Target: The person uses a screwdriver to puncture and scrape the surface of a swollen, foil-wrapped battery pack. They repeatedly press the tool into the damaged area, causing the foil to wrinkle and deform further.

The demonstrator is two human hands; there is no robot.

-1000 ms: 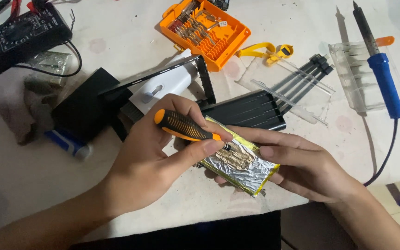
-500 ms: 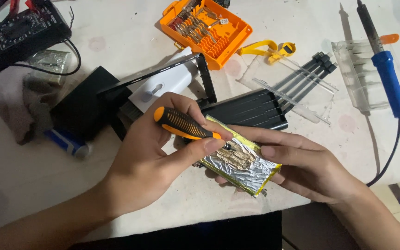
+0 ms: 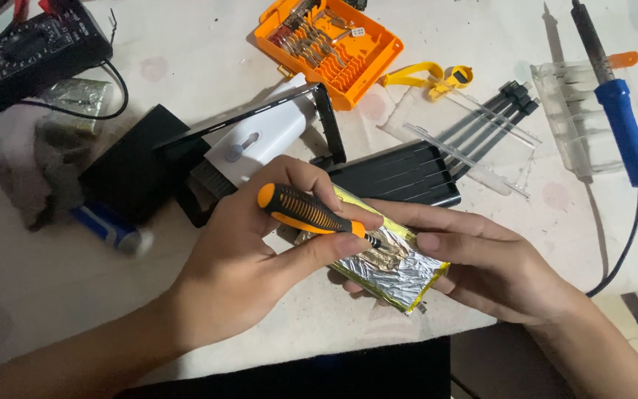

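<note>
- the left hand [image 3: 249, 270] grips a screwdriver [image 3: 311, 216], black and orange, fingers wrapped tight round the handle, thumb along its underside.
- the tip of the screwdriver touches the top face of a foil pack [image 3: 396, 267], silver with yellow edges, near its crumpled middle.
- the right hand [image 3: 496, 270] holds the foil pack from the far side: fingers lie flat along its top edge, the rest cups it from beneath, a close grip on the pack.
- the foil pack is tilted, held just above the near edge of the white table [image 3: 75, 295], between the two hands.
- just behind the hands lies a black ribbed case [image 3: 400, 174]; left of it a black frame [image 3: 260, 122] stands over a white part [image 3: 260, 137].
- a black box [image 3: 131, 174] sits to the left, with a blue tube [image 3: 108, 225] beside it and a grey cloth [image 3: 31, 166] further left.
- a black meter [image 3: 27, 48] is at the far left corner.
- an orange bit set [image 3: 334, 48] lies open at the top, yellow tweezers [image 3: 426, 74] just right of it.
- clear plastic strips [image 3: 467, 140] and black cables [image 3: 492, 111] lie to the right of the case.
- a blue soldering iron [image 3: 618, 118] rests on a clear tray [image 3: 570, 122] at far right.
</note>
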